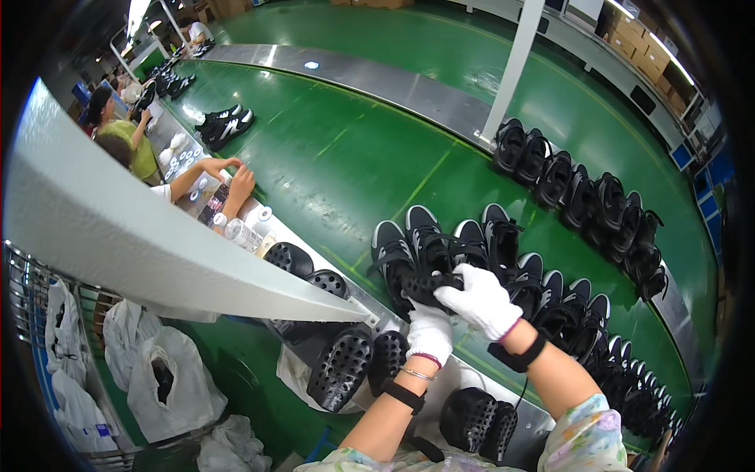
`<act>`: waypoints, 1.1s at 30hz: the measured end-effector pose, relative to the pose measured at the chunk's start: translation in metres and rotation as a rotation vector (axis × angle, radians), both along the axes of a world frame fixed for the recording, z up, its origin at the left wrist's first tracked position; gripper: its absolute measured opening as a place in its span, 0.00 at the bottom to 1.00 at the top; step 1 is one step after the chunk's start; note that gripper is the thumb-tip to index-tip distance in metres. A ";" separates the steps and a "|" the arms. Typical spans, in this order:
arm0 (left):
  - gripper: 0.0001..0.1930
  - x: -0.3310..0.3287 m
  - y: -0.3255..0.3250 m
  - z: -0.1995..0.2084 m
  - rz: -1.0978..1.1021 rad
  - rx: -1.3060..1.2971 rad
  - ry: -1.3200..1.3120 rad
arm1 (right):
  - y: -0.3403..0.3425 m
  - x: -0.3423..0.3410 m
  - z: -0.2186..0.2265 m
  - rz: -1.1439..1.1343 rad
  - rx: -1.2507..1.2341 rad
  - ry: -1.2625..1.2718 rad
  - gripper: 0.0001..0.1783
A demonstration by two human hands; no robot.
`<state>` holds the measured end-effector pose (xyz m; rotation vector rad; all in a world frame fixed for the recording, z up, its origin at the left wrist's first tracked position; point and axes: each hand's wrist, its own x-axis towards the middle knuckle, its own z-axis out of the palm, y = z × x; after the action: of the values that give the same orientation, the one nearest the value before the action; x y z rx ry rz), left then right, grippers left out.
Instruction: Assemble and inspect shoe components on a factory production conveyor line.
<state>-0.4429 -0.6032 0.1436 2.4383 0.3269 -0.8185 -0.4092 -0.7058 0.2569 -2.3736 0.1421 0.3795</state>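
My right hand [484,303], in a white knit glove, grips the right end of a black shoe form [425,287] dotted with round holes. Just below it, my left hand [430,332], gloved the same way, closes on the form's lower side; its fingertips are partly hidden. Right behind the form stand black lace-up sneakers [425,230] with pale toe edges, their toes pointing away from me. More perforated shoe forms [341,370] lie on the metal ledge left of my left wrist. Another pair of forms [480,421] rests between my forearms.
A white post [181,228] slants across the left side. Rows of black shoes [578,197] line the green belt [314,149] and its far metal edge. Other people [130,138] work at the left. White bags [169,381] hang on a rack at lower left; a clear bottle [242,234] lies on the ledge.
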 end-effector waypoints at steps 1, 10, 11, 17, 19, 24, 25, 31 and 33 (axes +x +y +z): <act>0.14 -0.001 0.001 -0.002 -0.163 0.041 0.075 | -0.003 0.003 0.006 0.049 0.024 0.072 0.29; 0.30 0.004 0.008 0.012 0.201 -0.181 -0.086 | 0.040 0.029 -0.025 0.209 -0.150 0.029 0.23; 0.30 0.004 0.008 0.008 0.148 -0.175 -0.126 | 0.040 0.026 -0.032 0.086 -0.134 -0.007 0.22; 0.28 0.003 0.009 -0.010 0.193 -0.390 -0.297 | 0.057 0.033 -0.050 -0.155 0.025 -0.121 0.26; 0.26 0.006 0.012 -0.007 0.340 -0.446 -0.192 | 0.063 0.036 -0.038 -0.150 0.025 -0.188 0.26; 0.23 0.010 0.013 0.009 -0.184 0.043 -0.149 | 0.042 0.032 -0.010 0.128 -0.181 -0.057 0.25; 0.23 0.010 0.013 0.008 -0.308 0.070 -0.176 | 0.039 0.031 -0.012 0.208 -0.187 -0.055 0.24; 0.24 0.006 0.013 -0.024 0.731 -1.077 -0.103 | 0.079 0.048 -0.080 0.043 -0.291 -0.186 0.15; 0.24 0.005 0.010 -0.036 1.051 -1.582 -0.004 | 0.087 0.053 -0.095 0.012 -0.346 -0.151 0.14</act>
<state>-0.4383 -0.5931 0.1077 0.5963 0.5608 -0.2794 -0.3562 -0.6186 0.1623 -2.7342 0.1316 0.1901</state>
